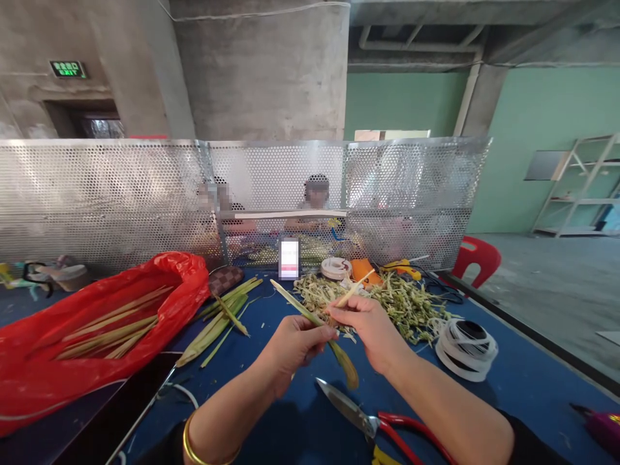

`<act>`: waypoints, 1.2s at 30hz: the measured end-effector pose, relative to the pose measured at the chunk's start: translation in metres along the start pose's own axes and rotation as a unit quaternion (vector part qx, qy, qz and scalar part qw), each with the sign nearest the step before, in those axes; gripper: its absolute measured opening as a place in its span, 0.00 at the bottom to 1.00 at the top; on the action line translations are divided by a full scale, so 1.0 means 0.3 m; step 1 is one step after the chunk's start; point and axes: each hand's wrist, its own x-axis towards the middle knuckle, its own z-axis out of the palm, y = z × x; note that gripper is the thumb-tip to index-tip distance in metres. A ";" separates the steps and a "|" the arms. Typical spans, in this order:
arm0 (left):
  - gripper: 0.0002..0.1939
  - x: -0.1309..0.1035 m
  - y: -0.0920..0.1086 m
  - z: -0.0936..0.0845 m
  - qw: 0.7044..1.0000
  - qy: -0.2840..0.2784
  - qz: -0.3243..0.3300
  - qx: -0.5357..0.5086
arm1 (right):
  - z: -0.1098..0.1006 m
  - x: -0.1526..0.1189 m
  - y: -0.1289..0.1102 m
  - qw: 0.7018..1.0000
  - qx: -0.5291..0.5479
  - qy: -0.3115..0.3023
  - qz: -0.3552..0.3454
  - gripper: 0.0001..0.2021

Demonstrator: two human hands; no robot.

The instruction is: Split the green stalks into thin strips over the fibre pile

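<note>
My left hand [293, 345] is closed on a long green plant leaf [345, 365], its paler end pointing up and away. Close beside it, my right hand [368, 326] pinches a narrow pale leaf strip [356, 288]. The two pieces cross near my fingertips, where I cannot tell whether they are joined. Below my hands lie shears [351, 410] with red handles and a pointed metal blade. A heap of cut leaf bits [402, 300] spreads behind my right hand. Left of my left hand, several long green leaves [220, 323] rest on the blue table [276, 420].
A red plastic bag [179, 284] holding long dry leaves lies at left. White tape rolls [465, 349] stand at right. A lit phone [289, 259] leans before a perforated metal screen [271, 168], with people behind it. A red chair [482, 258] stands beyond the table's right edge.
</note>
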 end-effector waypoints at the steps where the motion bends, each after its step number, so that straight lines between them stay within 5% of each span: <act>1: 0.14 0.002 -0.002 -0.003 1.000 -0.002 -0.003 0.005 | -0.005 0.006 0.005 1.000 -0.018 -0.004 0.000 0.06; 5: 0.17 0.007 -0.008 -0.012 1.000 -0.013 -0.005 0.017 | -0.053 0.027 -0.018 0.981 -0.184 0.028 -0.056 0.13; 8: 0.21 0.004 -0.011 -0.009 0.998 -0.043 0.001 0.038 | -0.090 0.021 -0.085 0.894 -0.333 0.192 -0.229 0.26; 10: 0.22 -0.001 -0.014 -0.002 0.996 -0.073 0.003 0.054 | -0.094 0.003 -0.126 0.867 -0.382 0.145 -0.285 0.19; 14: 0.22 -0.012 -0.026 0.023 0.991 -0.106 -0.016 0.078 | -0.054 -0.038 -0.133 0.948 -0.289 -0.130 -0.037 0.11; 17: 0.19 -0.022 -0.032 0.041 0.991 -0.103 -0.030 0.085 | -0.022 -0.047 -0.096 0.971 -0.171 -0.155 0.062 0.07; 23: 0.15 -0.037 -0.007 0.050 0.991 -0.066 -0.013 0.118 | -0.009 -0.032 -0.071 0.987 -0.151 -0.041 -0.027 0.07; 29: 0.13 -0.035 -0.002 0.040 0.983 -0.103 -0.007 0.149 | 0.012 -0.040 -0.038 0.985 -0.167 -0.004 -0.048 0.08; 33: 0.14 -0.026 -0.005 0.037 0.990 -0.088 -0.024 0.111 | 0.008 -0.033 -0.038 0.967 -0.239 -0.006 -0.088 0.07; 36: 0.17 -0.016 0.002 0.021 0.998 -0.046 -0.020 0.030 | -0.024 -0.020 -0.076 0.931 -0.310 0.024 -0.191 0.06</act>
